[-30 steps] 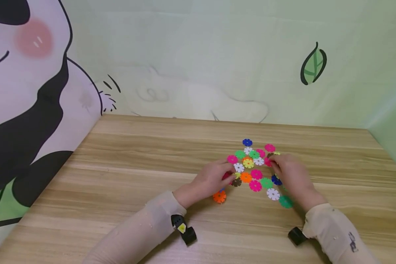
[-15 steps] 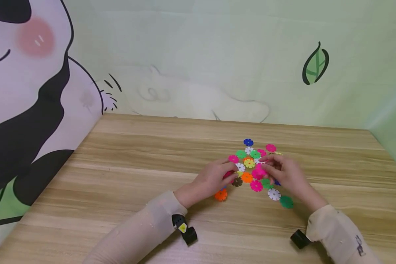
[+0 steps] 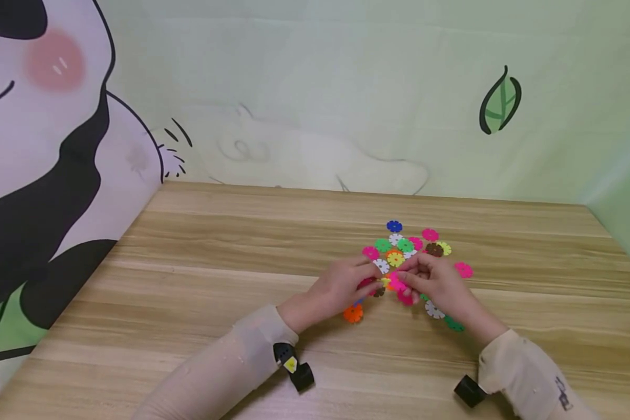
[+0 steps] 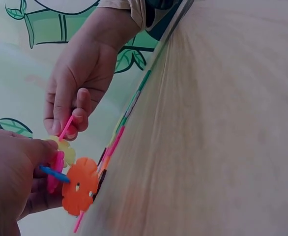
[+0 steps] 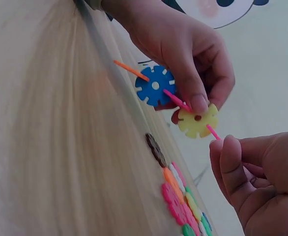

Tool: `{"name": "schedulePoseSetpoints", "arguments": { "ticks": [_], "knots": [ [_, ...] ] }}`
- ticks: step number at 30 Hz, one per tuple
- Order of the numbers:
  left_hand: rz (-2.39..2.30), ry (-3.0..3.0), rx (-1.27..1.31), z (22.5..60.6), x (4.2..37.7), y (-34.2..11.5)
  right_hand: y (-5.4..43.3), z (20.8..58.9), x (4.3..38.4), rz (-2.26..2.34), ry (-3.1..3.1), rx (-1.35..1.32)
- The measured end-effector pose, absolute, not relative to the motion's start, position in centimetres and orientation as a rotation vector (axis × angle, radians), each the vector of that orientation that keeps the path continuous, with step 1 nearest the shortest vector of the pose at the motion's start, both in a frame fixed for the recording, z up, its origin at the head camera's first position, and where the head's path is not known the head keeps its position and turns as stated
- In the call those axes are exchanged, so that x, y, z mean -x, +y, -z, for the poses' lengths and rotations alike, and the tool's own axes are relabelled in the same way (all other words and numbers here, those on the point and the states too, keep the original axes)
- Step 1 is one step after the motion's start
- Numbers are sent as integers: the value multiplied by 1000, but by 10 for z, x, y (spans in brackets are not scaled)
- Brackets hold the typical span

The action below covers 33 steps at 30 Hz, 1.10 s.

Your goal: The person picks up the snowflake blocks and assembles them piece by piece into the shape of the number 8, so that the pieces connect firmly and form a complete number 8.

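Observation:
My left hand (image 3: 341,286) grips a short chain of slotted plastic snowflake discs above the table. The chain runs from an orange disc (image 4: 82,174) through a blue disc (image 5: 146,91) and a pink one (image 4: 55,172) to a yellow disc (image 5: 207,117), which the left thumb touches. Facing it, my right hand (image 3: 446,286) pinches another pink snowflake disc (image 4: 66,126) between thumb and fingertips. Seen edge-on in the right wrist view, that disc meets the yellow one's rim.
Several loose discs lie flat on the wooden table (image 3: 215,233) behind and below the hands, among them a dark blue disc (image 3: 394,226), a brown disc (image 3: 434,249) and a pink disc at the right (image 3: 464,270). A printed wall covering (image 3: 315,87) borders the table's back.
From the right side of the loose discs, my right hand has picked up a pink disc and brought it left to the chain. The left hand stays nearly in place with its chain.

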<state>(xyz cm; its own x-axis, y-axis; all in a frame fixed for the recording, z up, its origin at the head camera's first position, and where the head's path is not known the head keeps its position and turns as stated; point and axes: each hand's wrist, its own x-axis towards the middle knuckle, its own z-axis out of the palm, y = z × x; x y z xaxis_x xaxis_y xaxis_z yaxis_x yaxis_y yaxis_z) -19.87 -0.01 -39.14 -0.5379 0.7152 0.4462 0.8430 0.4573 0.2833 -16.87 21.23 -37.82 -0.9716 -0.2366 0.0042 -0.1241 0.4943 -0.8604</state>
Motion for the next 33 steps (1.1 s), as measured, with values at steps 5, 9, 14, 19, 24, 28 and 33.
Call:
{"name": "schedulePoseSetpoints", "arguments": {
  "ticks": [5,9,14,19,24,28,33],
  "knots": [
    [693,-2408,1370,393,198,-1,208,380,167,1531,2591,324],
    [696,-2410,1371,394,197,-1,205,382,165,1596,2577,316],
    [733,-2429,1347,394,197,-2,200,383,164,1698,2555,273],
    [767,-2355,1346,395,196,-3,195,384,161,1777,2518,220],
    [783,-2283,1337,395,195,-4,191,383,160,1804,2508,217],
    [775,-2336,1302,393,194,-1,192,384,161,1800,2507,225],
    [760,-2468,1273,390,194,2,194,386,162,1774,2494,221]
  ]
}}
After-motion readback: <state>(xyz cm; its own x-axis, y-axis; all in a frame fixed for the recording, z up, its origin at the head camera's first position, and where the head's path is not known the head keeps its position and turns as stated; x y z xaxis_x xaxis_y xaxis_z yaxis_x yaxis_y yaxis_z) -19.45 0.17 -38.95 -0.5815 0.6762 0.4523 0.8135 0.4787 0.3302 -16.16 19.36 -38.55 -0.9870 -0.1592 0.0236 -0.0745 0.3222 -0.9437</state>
